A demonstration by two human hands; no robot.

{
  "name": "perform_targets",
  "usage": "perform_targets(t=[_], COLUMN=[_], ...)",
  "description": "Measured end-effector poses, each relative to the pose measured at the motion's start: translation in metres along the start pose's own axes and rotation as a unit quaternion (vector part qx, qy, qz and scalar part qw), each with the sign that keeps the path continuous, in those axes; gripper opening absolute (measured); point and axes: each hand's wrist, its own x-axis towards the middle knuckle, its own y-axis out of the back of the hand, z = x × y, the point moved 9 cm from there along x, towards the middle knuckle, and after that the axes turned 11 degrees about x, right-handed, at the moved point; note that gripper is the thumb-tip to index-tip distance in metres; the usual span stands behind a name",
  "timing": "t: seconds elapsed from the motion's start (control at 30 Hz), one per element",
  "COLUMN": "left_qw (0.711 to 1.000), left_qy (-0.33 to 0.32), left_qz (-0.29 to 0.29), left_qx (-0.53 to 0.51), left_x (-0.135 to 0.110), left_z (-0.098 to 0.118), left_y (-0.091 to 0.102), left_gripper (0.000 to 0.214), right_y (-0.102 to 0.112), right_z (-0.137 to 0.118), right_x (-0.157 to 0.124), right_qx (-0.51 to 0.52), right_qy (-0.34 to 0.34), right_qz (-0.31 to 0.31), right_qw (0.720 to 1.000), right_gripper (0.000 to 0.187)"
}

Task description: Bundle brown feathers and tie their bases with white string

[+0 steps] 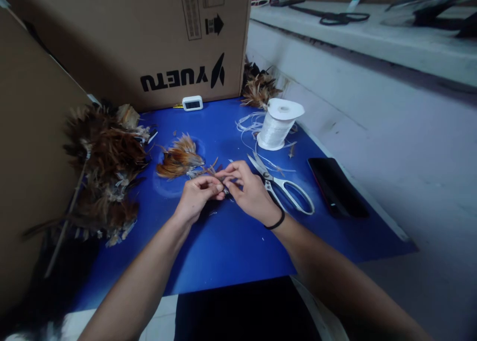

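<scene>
My left hand (197,196) and my right hand (249,188) meet over the blue mat (223,241), fingers pinched together on a small bunch of brown feathers (217,173) between them. A fan of orange-brown feathers (179,161) lies on the mat just beyond my left hand. White-handled scissors (283,184) lie right beside my right hand. A spool of white string (276,125) stands farther back, loose string trailing around it. A black band circles my right wrist.
A big heap of dark brown feathers (106,167) fills the mat's left side. A large cardboard box (149,38) stands at the back with a small white device (192,103) before it. More feathers (259,89) sit by the box corner. A black phone (336,187) lies at right.
</scene>
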Motion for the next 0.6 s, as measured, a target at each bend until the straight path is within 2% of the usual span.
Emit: perform_targets(t=[0.1,0.4,0.6], left_qw=[1.000,0.997,0.995], left_qy=[-0.016,-0.067,-0.074], left_qz=[-0.021,-0.034,-0.043], left_qx=[0.010,0.034,0.053], left_x=[0.000,0.000,-0.002], left_z=[0.002,0.009,0.012], left_y=[-0.002,-0.003,-0.007], left_gripper=[0.020,0.019,0.019], right_y=[0.000,0.008,0.008], right_z=[0.004,0.014,0.008], right_x=[0.002,0.002,0.003], right_qx=[0.033,0.044,0.001], right_qy=[-0.016,-0.058,-0.037], right_qz=[-0.005,0.024,0.022], right_qw=[0.999,0.997,0.999], right_gripper=[0.024,0.023,0.023])
